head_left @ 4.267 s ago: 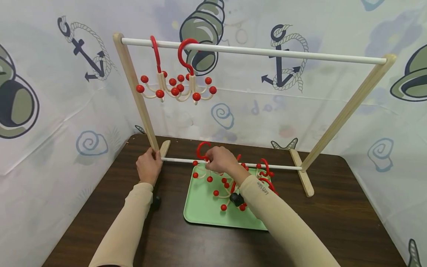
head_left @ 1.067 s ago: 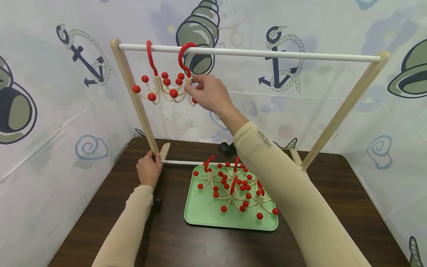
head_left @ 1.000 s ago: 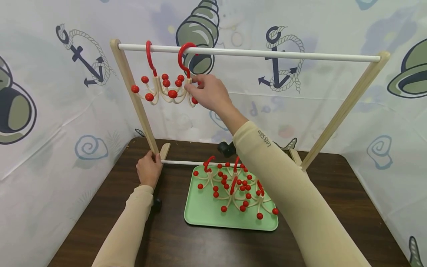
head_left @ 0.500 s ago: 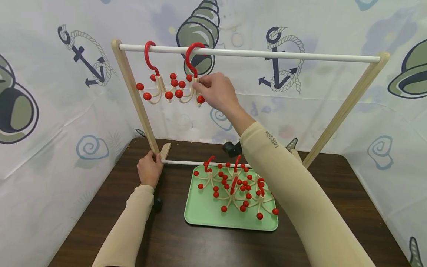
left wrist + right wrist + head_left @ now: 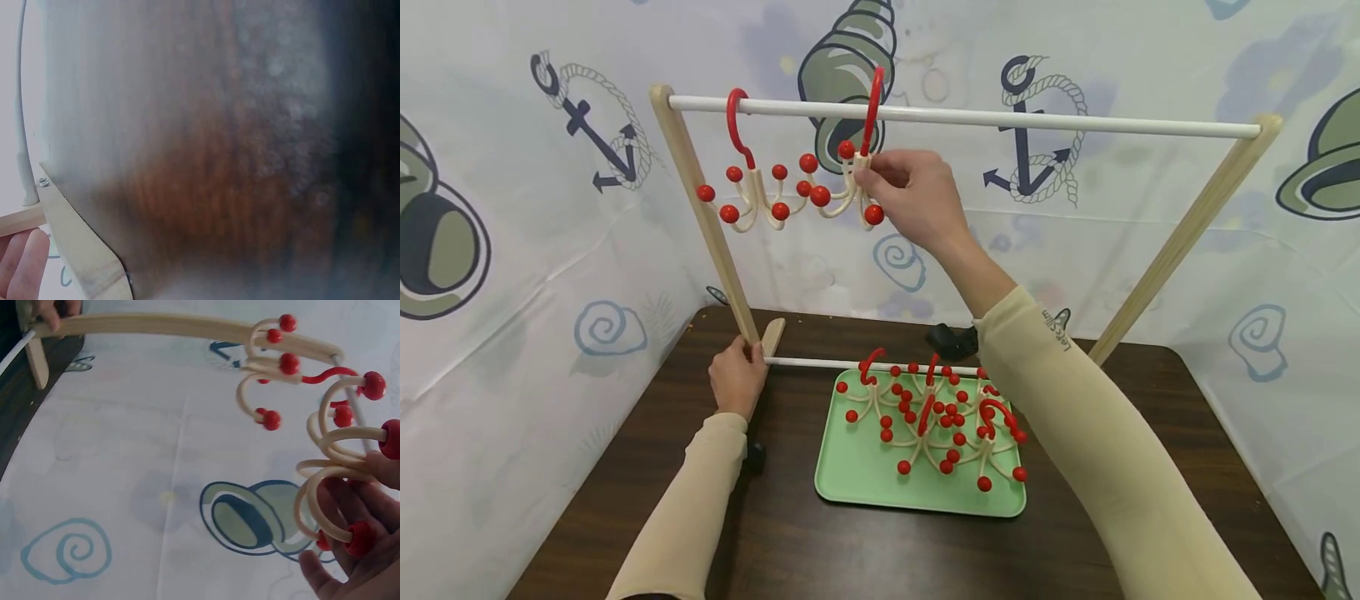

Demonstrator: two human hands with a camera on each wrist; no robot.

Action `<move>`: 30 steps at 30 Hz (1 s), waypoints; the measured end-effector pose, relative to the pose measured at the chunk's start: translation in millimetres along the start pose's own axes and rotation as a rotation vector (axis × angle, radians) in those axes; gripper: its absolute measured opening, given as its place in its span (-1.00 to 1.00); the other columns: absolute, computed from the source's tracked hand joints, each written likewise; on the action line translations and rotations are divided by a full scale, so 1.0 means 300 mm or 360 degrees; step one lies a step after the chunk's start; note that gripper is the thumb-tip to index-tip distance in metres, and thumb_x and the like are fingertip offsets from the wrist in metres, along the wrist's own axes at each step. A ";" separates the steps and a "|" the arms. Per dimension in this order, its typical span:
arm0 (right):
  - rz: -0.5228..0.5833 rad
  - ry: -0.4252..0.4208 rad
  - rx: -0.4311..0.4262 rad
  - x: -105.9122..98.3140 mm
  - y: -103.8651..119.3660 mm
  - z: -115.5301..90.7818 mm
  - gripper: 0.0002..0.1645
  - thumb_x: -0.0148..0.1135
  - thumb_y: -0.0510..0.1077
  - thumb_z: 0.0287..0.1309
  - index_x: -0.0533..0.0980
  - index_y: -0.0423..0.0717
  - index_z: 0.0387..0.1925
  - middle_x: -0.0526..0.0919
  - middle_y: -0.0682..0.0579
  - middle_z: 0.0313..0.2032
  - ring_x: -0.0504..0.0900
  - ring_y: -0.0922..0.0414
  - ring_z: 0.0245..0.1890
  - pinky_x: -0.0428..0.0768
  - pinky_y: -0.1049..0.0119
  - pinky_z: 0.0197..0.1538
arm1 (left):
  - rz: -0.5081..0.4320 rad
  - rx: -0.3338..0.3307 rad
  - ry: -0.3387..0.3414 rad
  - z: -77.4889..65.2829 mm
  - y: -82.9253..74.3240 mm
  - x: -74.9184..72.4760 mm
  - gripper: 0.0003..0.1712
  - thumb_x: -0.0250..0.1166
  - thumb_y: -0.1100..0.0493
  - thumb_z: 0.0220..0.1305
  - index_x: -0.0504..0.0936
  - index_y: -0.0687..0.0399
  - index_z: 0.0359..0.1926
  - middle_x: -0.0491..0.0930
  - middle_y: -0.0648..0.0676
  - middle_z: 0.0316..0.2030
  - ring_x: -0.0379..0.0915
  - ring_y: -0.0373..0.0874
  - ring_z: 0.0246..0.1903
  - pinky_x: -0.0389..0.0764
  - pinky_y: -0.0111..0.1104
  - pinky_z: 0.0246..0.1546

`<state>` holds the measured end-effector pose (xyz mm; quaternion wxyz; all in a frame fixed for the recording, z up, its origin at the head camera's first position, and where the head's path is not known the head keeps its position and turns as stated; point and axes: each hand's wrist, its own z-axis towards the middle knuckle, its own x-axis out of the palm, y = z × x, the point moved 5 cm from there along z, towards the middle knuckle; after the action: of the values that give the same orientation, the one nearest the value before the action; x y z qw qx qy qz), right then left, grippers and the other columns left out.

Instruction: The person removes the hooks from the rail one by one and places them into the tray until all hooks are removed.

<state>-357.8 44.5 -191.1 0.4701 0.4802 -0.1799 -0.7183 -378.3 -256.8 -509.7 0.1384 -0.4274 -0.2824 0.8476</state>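
My right hand [image 5: 917, 196] pinches the pale wooden stem of a hanger [image 5: 856, 187] with a red hook and curved, red-balled arms. That hook [image 5: 874, 104] is seen nearly edge-on, crossing the white top rod [image 5: 1037, 122] and reaching above it. Left of it, a matching hanger [image 5: 755, 196] hangs from the rod by its own hook. In the right wrist view, the held hanger's arms [image 5: 353, 434] curve across my fingers and palm. My left hand [image 5: 737, 379] grips the foot of the rack's left wooden post [image 5: 718, 242]; its fingers [image 5: 30, 265] lie beside the wood in the left wrist view.
A green tray [image 5: 857, 479] on the dark table [image 5: 790, 550] bears several more such hangers [image 5: 922, 442], crowded together. A white lower rod [image 5: 820, 363] runs behind it. The right post [image 5: 1180, 242] slopes down behind my right sleeve. A patterned cloth [image 5: 1075, 50] hangs behind.
My right hand let go of a hanger over the tray and rose to the second hanging one. It then moved that hanger right and up; its hook has turned edge-on. My left hand stayed.
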 end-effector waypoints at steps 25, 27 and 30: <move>0.0079 0.0061 0.0222 0.252 -0.219 -0.723 -0.94 0.37 -0.03 0.13 0.68 0.14 -0.34 0.70 0.35 -0.42 0.66 0.35 -0.36 0.58 0.24 -0.22 | -0.0013 0.0027 -0.0036 0.023 0.011 0.009 -0.71 0.19 0.09 0.36 0.62 0.27 -0.21 0.64 0.35 -0.42 0.54 0.40 -0.38 0.46 0.17 -0.28; 0.0040 0.0100 0.0235 0.311 -0.249 -0.753 -0.96 0.38 -0.03 0.11 0.66 0.14 -0.37 0.70 0.33 -0.43 0.68 0.32 -0.37 0.57 0.25 -0.22 | -0.0021 0.0026 -0.0034 0.018 0.012 0.008 -0.72 0.20 0.10 0.36 0.62 0.27 -0.22 0.63 0.34 -0.43 0.54 0.39 -0.39 0.46 0.17 -0.30; 0.0027 0.0116 0.0281 0.393 -0.297 -0.790 -0.91 0.42 -0.08 0.05 0.64 0.11 -0.37 0.71 0.28 -0.42 0.70 0.26 -0.38 0.58 0.27 -0.23 | -0.0034 0.0033 -0.0041 0.006 0.011 0.005 -0.74 0.21 0.12 0.35 0.62 0.28 -0.24 0.63 0.34 -0.45 0.54 0.39 -0.41 0.45 0.17 -0.32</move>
<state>-210.3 34.2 -428.0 0.4381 0.5440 -0.2295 -0.6778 -380.7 -259.4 -511.6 0.1483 -0.4119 -0.2800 0.8544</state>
